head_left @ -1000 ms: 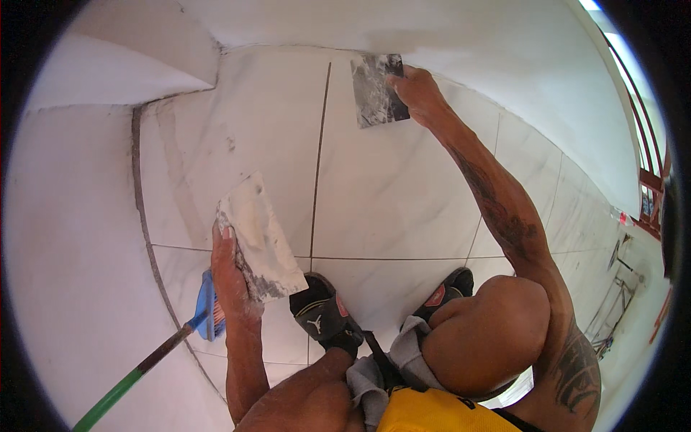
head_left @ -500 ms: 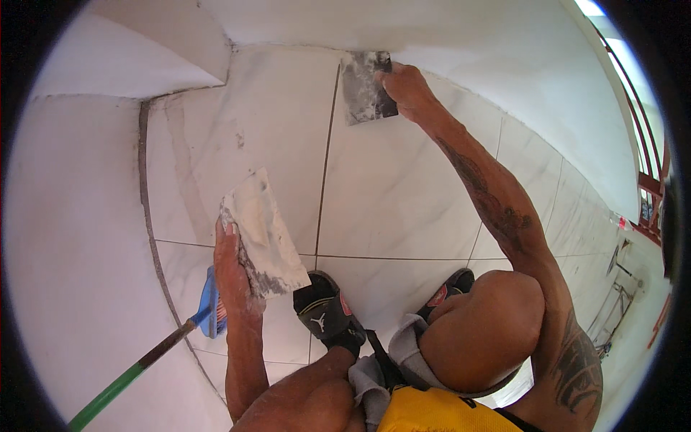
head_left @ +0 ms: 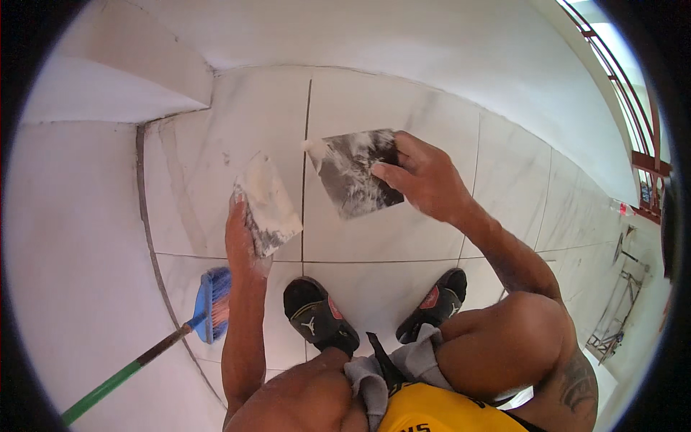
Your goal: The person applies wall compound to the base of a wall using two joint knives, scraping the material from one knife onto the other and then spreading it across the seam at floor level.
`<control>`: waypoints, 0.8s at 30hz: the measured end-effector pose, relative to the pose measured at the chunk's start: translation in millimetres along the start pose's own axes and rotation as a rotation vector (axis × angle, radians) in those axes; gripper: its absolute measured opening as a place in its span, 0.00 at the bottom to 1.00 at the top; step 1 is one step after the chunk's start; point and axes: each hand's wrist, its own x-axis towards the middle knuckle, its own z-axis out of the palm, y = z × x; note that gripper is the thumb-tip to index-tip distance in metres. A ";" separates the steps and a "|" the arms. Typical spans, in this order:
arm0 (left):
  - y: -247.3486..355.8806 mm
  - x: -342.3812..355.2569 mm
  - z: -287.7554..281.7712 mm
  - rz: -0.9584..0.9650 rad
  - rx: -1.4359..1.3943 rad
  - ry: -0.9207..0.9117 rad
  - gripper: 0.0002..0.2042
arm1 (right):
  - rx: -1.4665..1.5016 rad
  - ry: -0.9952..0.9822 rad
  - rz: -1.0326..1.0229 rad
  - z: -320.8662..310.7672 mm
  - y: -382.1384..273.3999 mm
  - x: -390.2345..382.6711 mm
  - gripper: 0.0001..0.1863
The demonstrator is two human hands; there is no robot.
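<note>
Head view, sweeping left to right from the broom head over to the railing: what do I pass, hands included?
Blue broom head → left hand → the white-coated plate it holds → dark, white-smeared blade → right hand gripping it → reddish-brown railing.

Paste-smeared plate in the left hand, dark streaked blade in the right hand, white tiles below.

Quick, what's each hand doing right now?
Left hand: closed, holding a paste-covered plate.
Right hand: closed, holding a dark, white-smeared blade.
</note>
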 end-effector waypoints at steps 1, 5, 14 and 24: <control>-6.2 0.6 6.0 -0.001 0.001 -0.002 0.20 | -0.095 0.093 -0.104 0.8 -2.2 -13.1 0.12; -13.8 -6.0 36.4 -0.053 -0.016 -0.085 0.19 | -0.320 0.240 -0.641 12.8 5.2 -30.7 0.16; -26.3 -22.0 81.2 -0.093 0.009 -0.239 0.19 | -0.691 0.192 -0.965 4.7 47.0 -61.0 0.31; -29.5 -19.0 90.4 0.000 0.128 -0.183 0.20 | -0.797 0.317 -0.748 -37.7 118.1 -87.3 0.25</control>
